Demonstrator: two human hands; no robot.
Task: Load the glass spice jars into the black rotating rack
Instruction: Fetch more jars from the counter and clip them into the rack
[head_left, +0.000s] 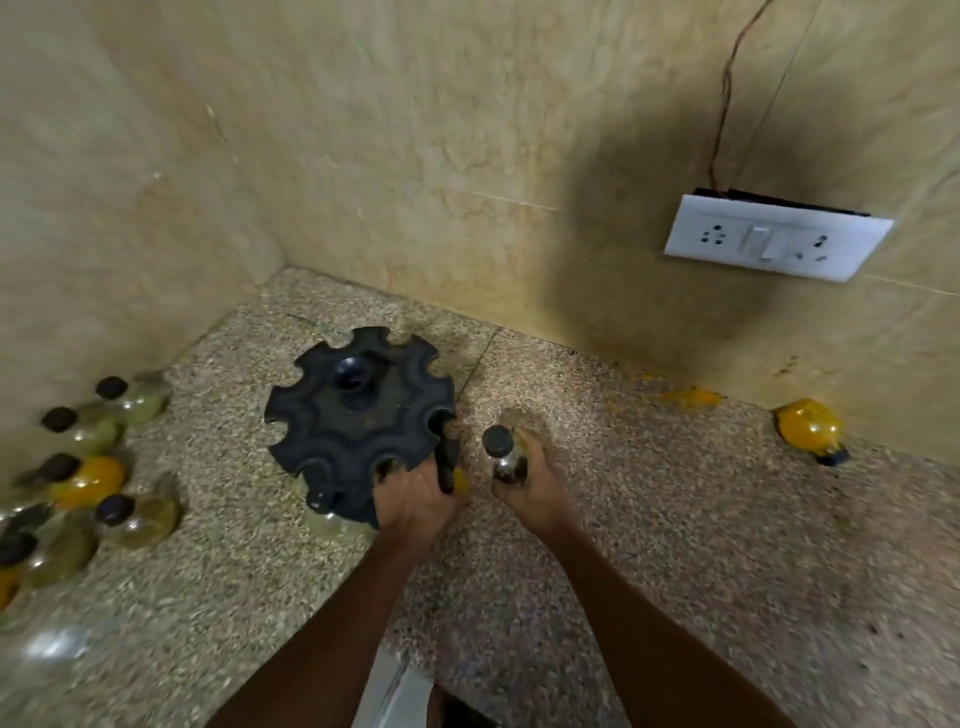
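Two bare forearms reach up from the bottom edge of the frame over a speckled, grainy stone tabletop (649, 519). Just below the middle of the frame the left hand (413, 501) curls its fingers round a dark-capped jar with yellow powder (453, 475), holding it against the near rim of the rack. Just to its right the right hand (530, 483) grips a small glass jar with dark contents (506, 457) and a round black cap, held upright and just apart from the rack. The black rack (358, 410) sits at the centre of the frame: a matte plastic disc with rounded notches cut all round its edge like a gear, and a raised knob in its middle. One capped jar (319, 501) shows in a notch at its near left edge. At the left edge of the frame a cluster of round glass jars (88, 467) with black caps stands on the tabletop, some filled with greenish or brownish powder and one with bright yellow; they are blurred. At the far right a jar of yellow powder (810, 428) lies on its side near the wall. Behind everything rise glossy beige marble-patterned wall tiles (363, 156), meeting in a corner at the left, with a white rectangular switch and socket plate (776, 236) at the upper right and a thin wire running up from it.
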